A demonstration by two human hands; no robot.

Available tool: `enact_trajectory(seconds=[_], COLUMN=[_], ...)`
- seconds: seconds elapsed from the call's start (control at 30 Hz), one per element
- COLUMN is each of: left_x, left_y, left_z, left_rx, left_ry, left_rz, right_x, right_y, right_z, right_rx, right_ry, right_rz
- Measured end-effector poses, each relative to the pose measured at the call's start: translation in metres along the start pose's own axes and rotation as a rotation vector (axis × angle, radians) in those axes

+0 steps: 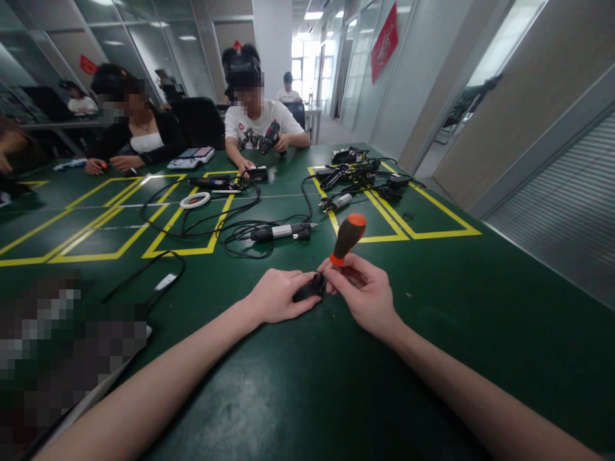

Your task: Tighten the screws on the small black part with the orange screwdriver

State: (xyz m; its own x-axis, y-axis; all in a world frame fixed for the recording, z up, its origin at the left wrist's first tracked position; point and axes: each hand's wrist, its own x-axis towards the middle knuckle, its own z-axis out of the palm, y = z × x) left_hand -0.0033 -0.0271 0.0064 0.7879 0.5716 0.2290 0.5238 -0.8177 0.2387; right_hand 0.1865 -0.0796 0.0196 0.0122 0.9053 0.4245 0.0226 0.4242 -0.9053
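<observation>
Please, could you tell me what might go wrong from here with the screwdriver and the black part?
The screwdriver leans, and its tip is hidden; if it slips, it might poke the left hand, which is close by.

The black part is under the left hand's fingers, so it could perhaps turn if that grip loosens.

A tiny speck, too small to identify, lies near the right hand; if loose, it may get brushed away.

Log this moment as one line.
left hand: gripping black part | right hand: holding tilted screwdriver, handle up | surface: green table
</observation>
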Motion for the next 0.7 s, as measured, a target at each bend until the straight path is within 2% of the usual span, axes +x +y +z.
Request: enact_trajectory(seconds=[0.13, 0.4, 0.7], left_x=[0.0, -0.0003, -0.0008], left_y=[0.0005, -0.0005, -0.0015], left_z=[0.0, 0.0003, 0.0012], left_rx=[-0.003, -0.001, -0.015], left_ry=[0.0, 0.002, 0.005], left_rz=[0.002, 0.006, 0.002], right_x=[0.0016, 0.0033, 0.0014], right_y=[-0.0013, 0.0057, 0.0022], right_z=[0.0, 0.0027, 0.0034], right_rx=[0.005, 0.09, 0.08], right_ry=[-0.022, 0.055, 0.064], right_rz=[-0.035, 0.075, 0.103])
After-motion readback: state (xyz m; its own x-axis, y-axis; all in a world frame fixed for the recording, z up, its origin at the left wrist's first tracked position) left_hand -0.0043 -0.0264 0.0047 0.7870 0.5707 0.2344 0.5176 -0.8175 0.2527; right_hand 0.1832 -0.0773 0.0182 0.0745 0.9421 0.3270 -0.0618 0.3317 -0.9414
